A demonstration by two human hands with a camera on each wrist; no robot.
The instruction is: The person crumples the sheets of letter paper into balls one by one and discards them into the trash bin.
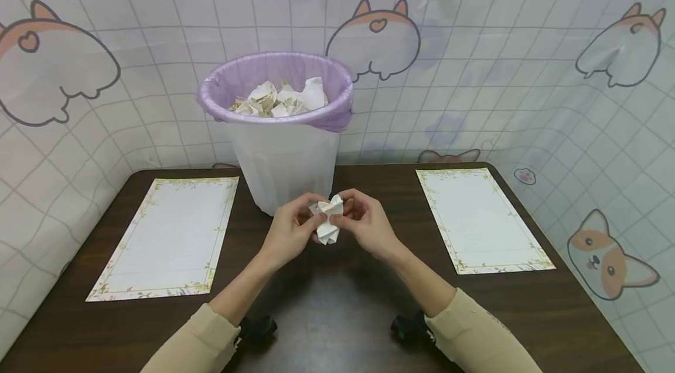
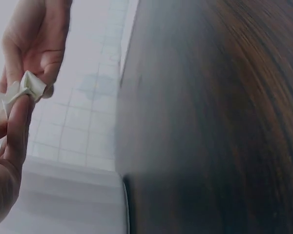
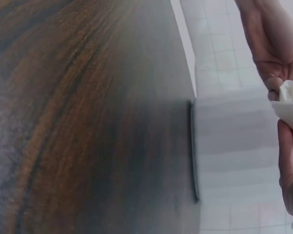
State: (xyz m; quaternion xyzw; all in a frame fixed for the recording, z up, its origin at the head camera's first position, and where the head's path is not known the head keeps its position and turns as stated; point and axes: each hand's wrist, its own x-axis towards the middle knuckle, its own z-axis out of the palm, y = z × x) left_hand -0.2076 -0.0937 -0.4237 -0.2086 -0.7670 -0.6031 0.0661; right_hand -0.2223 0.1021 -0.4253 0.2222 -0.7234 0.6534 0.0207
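A crumpled piece of white paper (image 1: 329, 221) is held between both hands above the middle of the dark table, in front of the bin. My left hand (image 1: 290, 231) pinches its left side with thumb and fingers. From the other side my right hand (image 1: 371, 225) pinches it too, the thumb on its near face. In the left wrist view the folded paper (image 2: 33, 86) shows between the fingertips of both hands. The right wrist view has the same paper (image 3: 289, 108) at its right edge, partly cut off.
Behind the hands stands a white bin (image 1: 285, 156) with a purple liner (image 1: 232, 77), holding several crumpled papers (image 1: 287, 99). Flat sheets with floral borders lie on the table: one on the left (image 1: 169, 235), one on the right (image 1: 482, 221). A patterned curtain surrounds the table.
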